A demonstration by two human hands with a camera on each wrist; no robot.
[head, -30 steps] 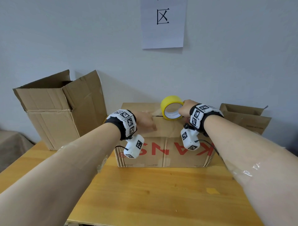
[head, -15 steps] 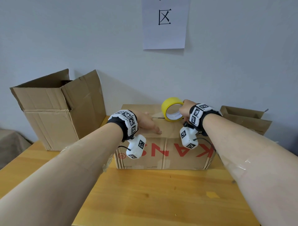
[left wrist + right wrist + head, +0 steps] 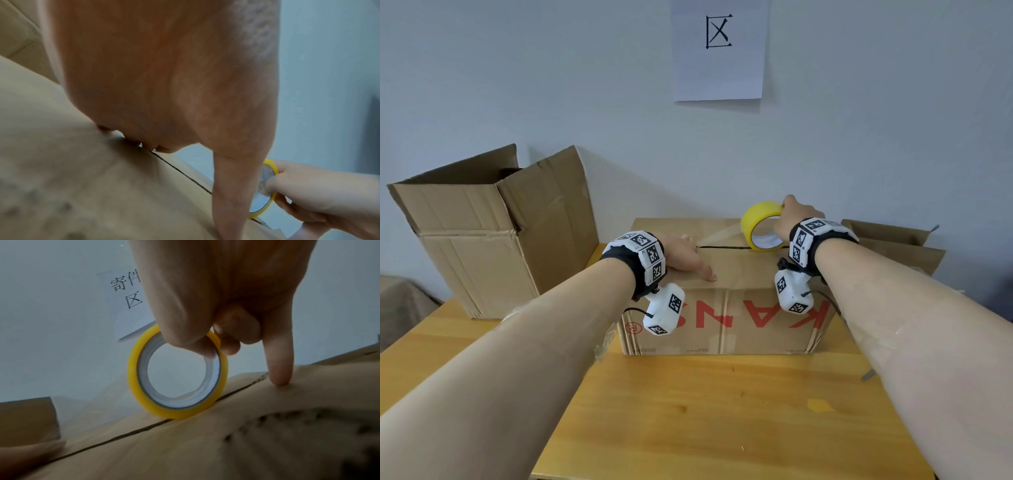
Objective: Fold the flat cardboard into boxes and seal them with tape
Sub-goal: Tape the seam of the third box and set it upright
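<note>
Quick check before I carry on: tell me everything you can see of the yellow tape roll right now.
The yellow tape roll is a thin ring with a pale inner core and an open centre. It stands on edge on the closed box, right over the seam between the top flaps. The right hand grips its upper rim, thumb through the hole. A clear strip seems to run leftward along the seam.

Wooden table (image 3: 722, 428) carries closed box (image 3: 722, 322), open box (image 3: 493, 253), flattened cardboard (image 3: 893, 246).

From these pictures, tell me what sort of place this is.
Probably a parcel packing or shipping corner: cardboard boxes on a wooden table, a yellow tape roll, and a wall sign that seems to read "sending area".
</note>
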